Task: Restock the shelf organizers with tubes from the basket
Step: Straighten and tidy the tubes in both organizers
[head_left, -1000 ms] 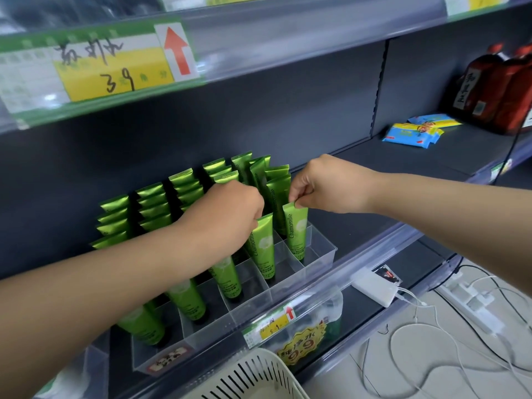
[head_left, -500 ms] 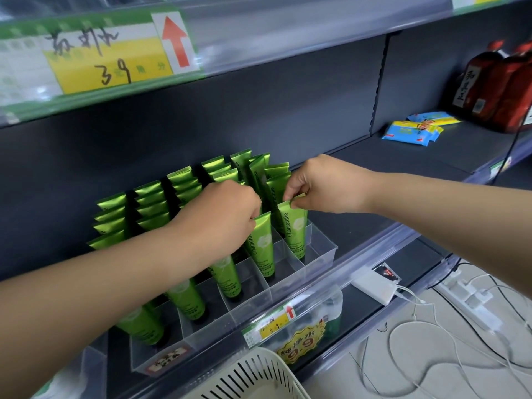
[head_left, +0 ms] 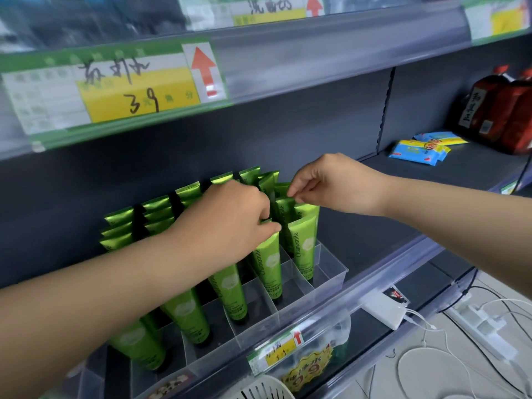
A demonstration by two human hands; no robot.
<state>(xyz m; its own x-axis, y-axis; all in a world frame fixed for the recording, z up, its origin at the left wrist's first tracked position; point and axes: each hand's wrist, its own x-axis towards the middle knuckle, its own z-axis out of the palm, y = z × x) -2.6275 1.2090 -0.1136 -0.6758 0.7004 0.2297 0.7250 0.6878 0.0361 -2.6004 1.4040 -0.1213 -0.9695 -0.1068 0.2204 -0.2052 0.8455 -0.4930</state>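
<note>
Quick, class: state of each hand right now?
Left hand: grips the top of the front tube, second lane from right.
Right hand: pinches the top of a rightmost-lane tube.

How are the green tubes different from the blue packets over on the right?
The green tubes stand on their caps in a clear organizer; the blue packets lie flat on the bare shelf. The green tubes are tall and narrow; the blue packets are flat with yellow and red bits. There are many green tubes in rows, but only a few blue packets in a pile. Both sit on dark shelves.
</note>
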